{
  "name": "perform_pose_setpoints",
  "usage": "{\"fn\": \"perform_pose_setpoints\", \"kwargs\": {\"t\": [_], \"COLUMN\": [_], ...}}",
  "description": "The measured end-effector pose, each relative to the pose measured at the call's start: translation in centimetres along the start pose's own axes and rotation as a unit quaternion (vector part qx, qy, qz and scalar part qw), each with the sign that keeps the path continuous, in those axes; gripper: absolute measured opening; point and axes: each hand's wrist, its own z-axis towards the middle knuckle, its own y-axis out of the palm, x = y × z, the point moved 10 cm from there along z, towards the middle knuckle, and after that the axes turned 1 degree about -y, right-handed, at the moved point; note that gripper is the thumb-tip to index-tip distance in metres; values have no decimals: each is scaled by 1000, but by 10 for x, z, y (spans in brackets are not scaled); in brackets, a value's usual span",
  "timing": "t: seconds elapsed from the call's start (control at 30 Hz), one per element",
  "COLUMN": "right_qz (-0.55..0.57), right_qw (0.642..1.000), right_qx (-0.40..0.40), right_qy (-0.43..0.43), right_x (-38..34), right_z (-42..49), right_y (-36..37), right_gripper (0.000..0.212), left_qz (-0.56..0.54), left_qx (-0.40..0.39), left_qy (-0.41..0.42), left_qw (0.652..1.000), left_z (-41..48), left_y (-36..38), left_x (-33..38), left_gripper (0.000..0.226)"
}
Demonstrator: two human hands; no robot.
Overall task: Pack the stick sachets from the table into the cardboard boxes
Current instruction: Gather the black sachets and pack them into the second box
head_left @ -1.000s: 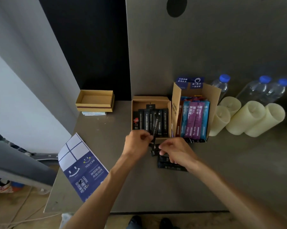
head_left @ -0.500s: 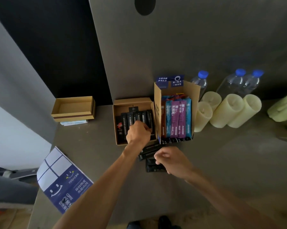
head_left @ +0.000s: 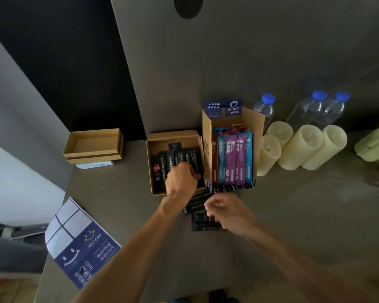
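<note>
Three candles (head_left: 302,147) on grey table (head_left: 293,215)

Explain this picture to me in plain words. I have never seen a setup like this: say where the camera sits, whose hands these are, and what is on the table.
There is no machine here. The camera is worn on a person's head and looks down at their own two bare hands. The left hand reaches into a low cardboard box and presses on a row of black sachets; whether it grips one is hidden. The right hand rests curled over loose black sachets on the grey table. Beside the low box stands a taller box with blue and purple sachets. Farther right are cream candles and water bottles. At left sit an empty box and a blue leaflet.
</note>
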Motion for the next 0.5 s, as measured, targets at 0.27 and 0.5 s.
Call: {"fn": "perform_pose_setpoints", "kwargs": {"t": [0.27,0.5], "right_qz": [-13,-12], "right_qw": [1000,1000], "right_qx": [-7,-6], "right_qy": [-5,-4], "right_x": [3,7], "right_z": [2,4], "right_y": [-1,-2], "right_gripper": [13,14], "left_qz": [79,110], "left_qx": [36,27], "left_qy": [125,145], "left_qw": [988,983], "left_z": [-4,-2], "left_y": [-10,-5], "left_x": [22,22], "left_gripper": [30,60]}}
